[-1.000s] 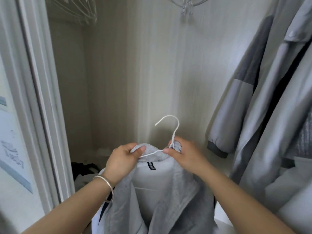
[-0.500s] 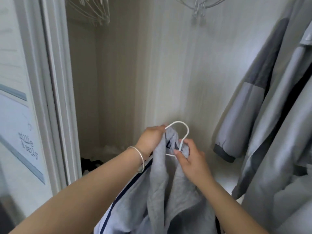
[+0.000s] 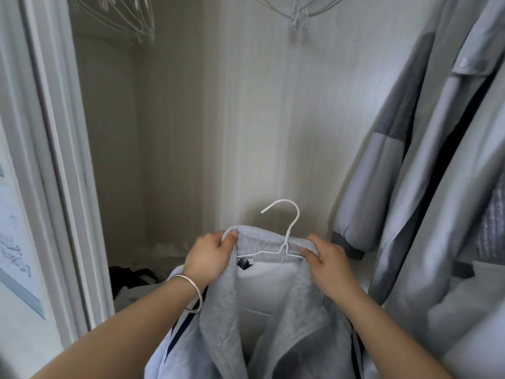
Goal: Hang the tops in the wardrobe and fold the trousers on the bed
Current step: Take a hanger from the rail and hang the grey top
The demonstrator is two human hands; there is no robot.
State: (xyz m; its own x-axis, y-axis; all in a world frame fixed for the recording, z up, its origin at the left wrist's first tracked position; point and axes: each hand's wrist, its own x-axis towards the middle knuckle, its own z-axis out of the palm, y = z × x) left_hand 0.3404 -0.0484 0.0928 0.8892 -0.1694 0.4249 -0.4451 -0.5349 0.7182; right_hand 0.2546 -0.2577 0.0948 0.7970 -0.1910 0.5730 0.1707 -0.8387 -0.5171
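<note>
A grey fleece-lined top point(image 3: 273, 324) with a white outer shell and dark piping hangs open in front of me, its collar draped over a white wire hanger point(image 3: 287, 231). My left hand point(image 3: 210, 255) grips the collar and the hanger's left end. My right hand point(image 3: 325, 258) pinches the collar over the hanger's right arm. The hook points up and to the left, free of any rail, inside the open wardrobe point(image 3: 218, 119).
Grey jackets point(image 3: 426, 165) hang at the right, close to my right arm. Empty wire hangers point(image 3: 120, 17) and clip hangers point(image 3: 297, 15) dangle from above. The wardrobe's white door frame point(image 3: 54, 160) stands at the left. Dark items point(image 3: 131, 277) lie on the wardrobe floor.
The top was bunched and turned sideways between my hands; now it is spread flat on the hanger, with my hands apart at the two ends of the collar.
</note>
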